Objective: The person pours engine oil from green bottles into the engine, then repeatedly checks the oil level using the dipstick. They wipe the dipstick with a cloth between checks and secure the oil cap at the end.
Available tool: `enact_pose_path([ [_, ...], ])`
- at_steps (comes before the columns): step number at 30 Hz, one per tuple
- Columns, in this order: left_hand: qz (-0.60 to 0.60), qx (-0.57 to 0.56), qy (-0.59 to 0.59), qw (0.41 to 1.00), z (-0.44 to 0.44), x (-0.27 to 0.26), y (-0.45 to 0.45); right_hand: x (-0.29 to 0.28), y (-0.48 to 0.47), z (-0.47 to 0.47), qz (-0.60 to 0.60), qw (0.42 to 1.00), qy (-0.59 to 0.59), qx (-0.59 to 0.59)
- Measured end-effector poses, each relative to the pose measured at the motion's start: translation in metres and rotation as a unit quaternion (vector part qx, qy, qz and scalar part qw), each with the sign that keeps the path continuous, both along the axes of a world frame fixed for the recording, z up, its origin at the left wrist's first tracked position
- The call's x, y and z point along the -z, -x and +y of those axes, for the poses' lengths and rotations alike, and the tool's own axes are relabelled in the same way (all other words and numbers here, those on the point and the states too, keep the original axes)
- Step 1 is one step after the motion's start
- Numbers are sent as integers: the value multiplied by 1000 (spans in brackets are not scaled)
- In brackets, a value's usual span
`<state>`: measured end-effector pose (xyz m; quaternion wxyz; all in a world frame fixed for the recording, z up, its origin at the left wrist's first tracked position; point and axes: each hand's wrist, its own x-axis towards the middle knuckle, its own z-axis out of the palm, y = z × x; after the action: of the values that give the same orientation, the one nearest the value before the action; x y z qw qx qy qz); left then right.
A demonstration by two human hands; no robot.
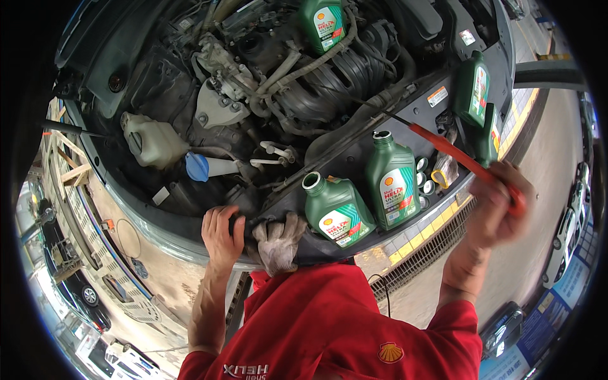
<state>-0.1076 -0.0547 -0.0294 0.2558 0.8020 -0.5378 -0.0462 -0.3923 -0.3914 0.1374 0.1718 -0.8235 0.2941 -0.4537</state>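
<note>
My right hand (498, 204) grips the red handle of a long thin-shafted tool (451, 149); its dark shaft reaches left over the engine (327, 85). The shaft's far tip is hard to make out. My left hand (223, 232) rests on the front edge of the engine bay, holding nothing, with the thumb apart from the fingers. Beside it lies a soiled work glove (280, 242). Two uncapped green Shell Helix Ultra oil bottles, a left one (337, 209) and a right one (392, 183), stand on the front panel between my hands.
Several loose caps (421, 179) and a yellow-cuffed glove (446, 166) lie right of the bottles. More oil bottles stand at the right (471, 90) and on the engine (323, 28). At left are a whitish reservoir (154, 142) and a blue filler cap (197, 166). A floor grate (427, 251) runs below.
</note>
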Motion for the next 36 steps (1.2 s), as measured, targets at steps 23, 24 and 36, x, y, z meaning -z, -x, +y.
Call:
enact_pose_path([
  [23, -4, -64, 94, 994, 11, 0, 1, 265, -272, -85, 632, 762, -126, -65],
  [24, -1, -63, 94, 994, 12, 0, 0, 270, -274, -86, 623, 769, -133, -55],
  [36, 11, -52, 92, 994, 12, 1, -2, 265, -271, -97, 647, 752, -32, -124],
])
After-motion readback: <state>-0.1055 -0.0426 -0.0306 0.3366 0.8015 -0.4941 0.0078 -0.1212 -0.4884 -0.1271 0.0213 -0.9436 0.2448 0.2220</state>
